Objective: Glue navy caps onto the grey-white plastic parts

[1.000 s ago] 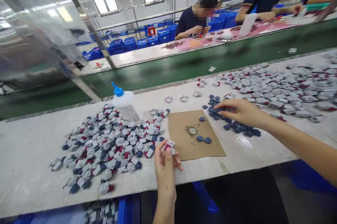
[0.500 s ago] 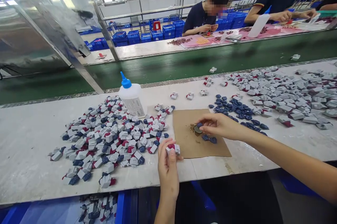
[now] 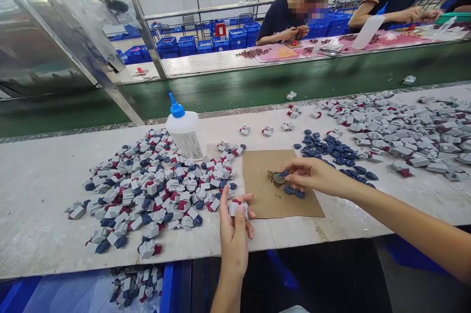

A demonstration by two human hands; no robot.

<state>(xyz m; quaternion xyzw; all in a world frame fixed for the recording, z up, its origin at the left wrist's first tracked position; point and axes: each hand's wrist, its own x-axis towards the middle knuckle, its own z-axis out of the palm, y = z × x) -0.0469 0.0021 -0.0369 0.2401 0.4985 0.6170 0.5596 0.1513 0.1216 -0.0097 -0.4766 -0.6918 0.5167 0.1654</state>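
Note:
My left hand (image 3: 234, 234) is closed on a small white and red plastic part (image 3: 237, 207) at the table's front edge. My right hand (image 3: 312, 175) pinches a small dark blue piece (image 3: 284, 173) over a round glue spot (image 3: 277, 178) on a brown cardboard sheet (image 3: 268, 202). Two more blue pieces (image 3: 294, 192) lie on the cardboard under that hand. A heap of white, red and blue assembled parts (image 3: 154, 188) lies left of the cardboard. A glue bottle with a blue nozzle (image 3: 184, 129) stands behind it.
Loose dark blue pieces (image 3: 331, 148) and a big heap of grey-white parts (image 3: 405, 129) lie to the right. A green conveyor belt (image 3: 257, 87) runs behind the table. Other people work at the far bench (image 3: 221, 63). A blue bin (image 3: 140, 286) holds parts below the table edge.
My right hand left the pile of blue pieces, came back to the cardboard with one piece and now holds it at the glue spot. My left hand kept its part.

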